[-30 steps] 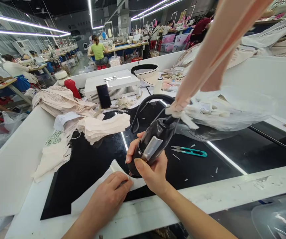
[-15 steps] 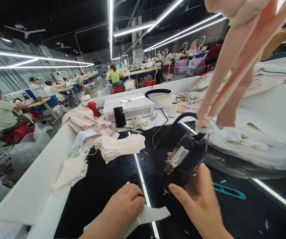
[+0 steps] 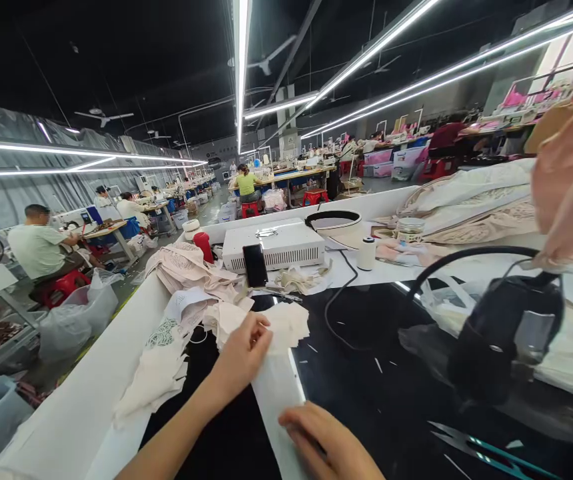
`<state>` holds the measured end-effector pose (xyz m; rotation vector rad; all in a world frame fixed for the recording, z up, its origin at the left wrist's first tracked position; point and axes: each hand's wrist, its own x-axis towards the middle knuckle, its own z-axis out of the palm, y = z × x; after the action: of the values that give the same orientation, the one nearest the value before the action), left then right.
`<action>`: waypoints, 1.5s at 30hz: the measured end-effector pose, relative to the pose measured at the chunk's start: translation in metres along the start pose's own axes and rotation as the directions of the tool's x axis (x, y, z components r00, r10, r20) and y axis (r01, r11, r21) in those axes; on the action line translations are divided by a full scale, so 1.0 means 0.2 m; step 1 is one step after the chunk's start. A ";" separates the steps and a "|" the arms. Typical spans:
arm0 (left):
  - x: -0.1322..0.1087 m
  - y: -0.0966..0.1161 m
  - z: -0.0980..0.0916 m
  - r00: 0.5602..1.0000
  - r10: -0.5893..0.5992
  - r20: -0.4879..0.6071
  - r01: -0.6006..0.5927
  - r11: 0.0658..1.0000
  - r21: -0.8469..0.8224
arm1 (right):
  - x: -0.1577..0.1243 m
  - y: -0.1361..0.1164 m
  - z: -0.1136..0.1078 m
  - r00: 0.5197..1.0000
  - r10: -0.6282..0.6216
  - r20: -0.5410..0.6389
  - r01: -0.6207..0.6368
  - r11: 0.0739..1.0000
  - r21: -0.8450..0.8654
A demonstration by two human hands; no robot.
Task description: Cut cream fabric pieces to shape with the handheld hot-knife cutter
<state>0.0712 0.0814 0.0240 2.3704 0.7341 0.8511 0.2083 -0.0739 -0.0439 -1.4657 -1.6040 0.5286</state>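
Grip of the right hand [image 3: 331, 443] cannot be told; loosely curled fingers are set over the white strip [image 3: 275, 393], which is spread on the black tabletop [image 3: 356, 393]. Teal snips [image 3: 486, 453] seen well right of the strip. Left hand [image 3: 240, 360] held at its far end, fingertips drawn together over the cream cloth stack [image 3: 290, 323]; any pinch cannot be made out. Beyond the strip, phone [image 3: 255, 265] stood before white box [image 3: 291, 248].
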 end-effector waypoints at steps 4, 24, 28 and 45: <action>0.15 -0.14 -0.14 0.986 -0.104 -0.131 0.105 0.994 0.006 | 0.30 0.03 -0.12 0.990 0.015 -0.142 -0.020 0.999 -0.033; 0.05 -0.46 -0.22 0.912 -0.399 -0.096 0.410 0.874 0.260 | 0.70 0.16 0.03 0.965 0.008 -0.263 -0.113 0.915 -0.387; -0.11 -0.49 -0.41 0.871 -0.472 -0.137 0.480 0.760 0.439 | 0.58 0.03 0.04 0.986 -0.090 -0.142 0.031 0.927 -0.373; -0.45 -0.60 -0.56 0.815 -0.556 -0.164 0.556 0.670 0.491 | 0.24 -0.11 0.06 0.974 -0.213 0.082 0.220 0.971 -0.098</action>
<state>-0.1014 0.1428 -0.0118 2.3267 1.7713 0.4030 0.1899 -0.0295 -0.0181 -1.3391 -1.8471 0.3789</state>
